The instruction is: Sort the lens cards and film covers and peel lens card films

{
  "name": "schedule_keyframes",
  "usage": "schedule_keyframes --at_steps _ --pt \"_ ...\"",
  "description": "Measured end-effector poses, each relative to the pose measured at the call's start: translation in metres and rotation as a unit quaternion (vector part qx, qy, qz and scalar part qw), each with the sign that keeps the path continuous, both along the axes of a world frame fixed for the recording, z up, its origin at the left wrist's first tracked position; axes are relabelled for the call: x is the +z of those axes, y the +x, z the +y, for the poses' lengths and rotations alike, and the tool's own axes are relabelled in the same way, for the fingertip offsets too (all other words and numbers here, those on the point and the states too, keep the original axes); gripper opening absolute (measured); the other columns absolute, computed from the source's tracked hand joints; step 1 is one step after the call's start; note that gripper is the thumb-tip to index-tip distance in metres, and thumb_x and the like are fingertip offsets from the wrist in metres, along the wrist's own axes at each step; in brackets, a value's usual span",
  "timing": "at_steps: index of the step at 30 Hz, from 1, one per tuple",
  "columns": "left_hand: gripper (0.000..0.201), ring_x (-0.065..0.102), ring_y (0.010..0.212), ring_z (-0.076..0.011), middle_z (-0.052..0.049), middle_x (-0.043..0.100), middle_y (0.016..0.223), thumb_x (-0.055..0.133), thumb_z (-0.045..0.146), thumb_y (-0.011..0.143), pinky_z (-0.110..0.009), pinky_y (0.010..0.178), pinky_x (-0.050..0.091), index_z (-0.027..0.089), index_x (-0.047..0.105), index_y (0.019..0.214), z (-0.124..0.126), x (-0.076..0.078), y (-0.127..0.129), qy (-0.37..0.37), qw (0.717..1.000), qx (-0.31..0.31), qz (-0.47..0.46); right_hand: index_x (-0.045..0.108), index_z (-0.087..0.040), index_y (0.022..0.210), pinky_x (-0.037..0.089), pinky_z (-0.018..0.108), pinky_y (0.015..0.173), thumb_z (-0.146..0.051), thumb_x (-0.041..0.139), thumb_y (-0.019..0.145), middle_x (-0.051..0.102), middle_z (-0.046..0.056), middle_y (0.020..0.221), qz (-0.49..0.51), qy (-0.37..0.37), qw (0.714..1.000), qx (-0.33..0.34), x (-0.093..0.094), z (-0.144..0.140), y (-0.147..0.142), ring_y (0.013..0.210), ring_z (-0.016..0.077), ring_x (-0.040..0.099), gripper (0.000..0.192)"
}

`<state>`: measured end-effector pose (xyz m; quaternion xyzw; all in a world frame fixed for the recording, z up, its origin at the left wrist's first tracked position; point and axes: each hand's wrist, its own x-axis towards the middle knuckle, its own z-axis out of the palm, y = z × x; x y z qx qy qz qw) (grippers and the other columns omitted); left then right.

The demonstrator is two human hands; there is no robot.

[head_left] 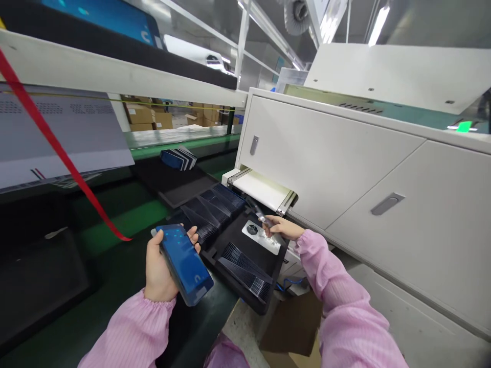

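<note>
My left hand (pixel 163 268) is closed around a thick phone-shaped piece with a blue screen face (pixel 187 266), held face up; whether it is one phone or a stack I cannot tell. My right hand (pixel 282 227) pinches a thin, dark phone-shaped panel (pixel 258 208), tilted just in front of the short white conveyor belt (pixel 264 189). Under that hand lies a silver phone back (pixel 255 236) with a round camera ring, on a black tray (pixel 238 240). Beside it, a fanned row of thin clear-edged panels (pixel 245 271) rests on the same tray.
More dark panels (pixel 209 212) lie fanned left of the tray, and a small stack (pixel 178 158) sits on a black mat farther back. A white machine cabinet (pixel 326 153) stands at right. A red strap (pixel 57 138) hangs at left. A cardboard box (pixel 293 327) is below.
</note>
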<state>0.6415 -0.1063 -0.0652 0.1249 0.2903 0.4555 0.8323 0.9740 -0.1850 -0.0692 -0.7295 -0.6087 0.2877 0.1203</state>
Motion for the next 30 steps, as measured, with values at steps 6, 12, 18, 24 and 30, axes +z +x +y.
schedule_keyframes --at_steps 6,12,18,24,30 --pt "0.046 0.065 0.074 -0.0182 -0.014 0.068 0.102 0.049 0.053 0.082 -0.029 0.059 0.054 0.016 0.057 0.107 -0.01 -0.004 0.01 0.026 0.999 -0.014 -0.012 0.035 -0.011 0.134 0.053 0.042 0.072 -0.053 0.022 0.085 0.055 0.016 0.116 0.437 -0.028 0.899 0.021 0.031 -0.006 -0.074 0.084 0.0233 0.063 0.066" --pt "0.046 0.066 0.086 -0.0188 -0.008 0.069 0.102 0.06 0.052 0.078 -0.026 0.067 0.053 0.02 0.058 0.111 -0.011 -0.014 0.015 0.063 0.998 -0.006 -0.021 0.03 -0.023 0.136 0.052 0.04 0.077 -0.039 0.063 0.073 0.053 0.01 0.113 0.419 0.013 0.905 0.072 0.032 0.016 -0.153 0.094 0.0222 0.06 0.073" --pt "0.06 0.059 0.109 -0.0303 -0.012 0.065 0.114 0.064 0.059 0.072 -0.041 0.093 0.047 0.016 0.061 0.114 -0.015 -0.022 0.009 0.16 0.986 0.006 -0.041 0.037 -0.027 0.13 0.051 0.035 0.075 -0.023 0.064 0.075 0.055 0.006 0.11 0.247 0.121 0.954 0.12 0.028 0.027 -0.199 0.094 0.0203 0.057 0.062" --pt "0.059 0.056 0.114 -0.0302 -0.011 0.06 0.124 0.064 0.055 0.075 -0.044 0.094 0.047 0.023 0.053 0.124 -0.015 -0.012 0.001 0.155 0.986 0.015 -0.054 0.04 -0.024 0.122 0.049 0.039 0.084 -0.025 0.064 0.077 0.054 0.007 0.111 0.377 0.106 0.915 0.101 0.018 0.029 -0.194 0.099 0.0189 0.057 0.051" --pt "0.052 0.055 0.114 -0.0266 -0.008 0.06 0.123 0.073 0.042 0.071 -0.035 0.091 0.048 0.023 0.057 0.116 -0.019 -0.011 -0.001 0.172 0.982 0.067 0.045 0.038 -0.026 0.121 0.05 0.036 0.08 -0.031 0.078 0.065 0.047 0.008 0.121 0.401 0.093 0.909 0.067 0.0 0.019 -0.211 0.096 0.018 0.057 0.069"
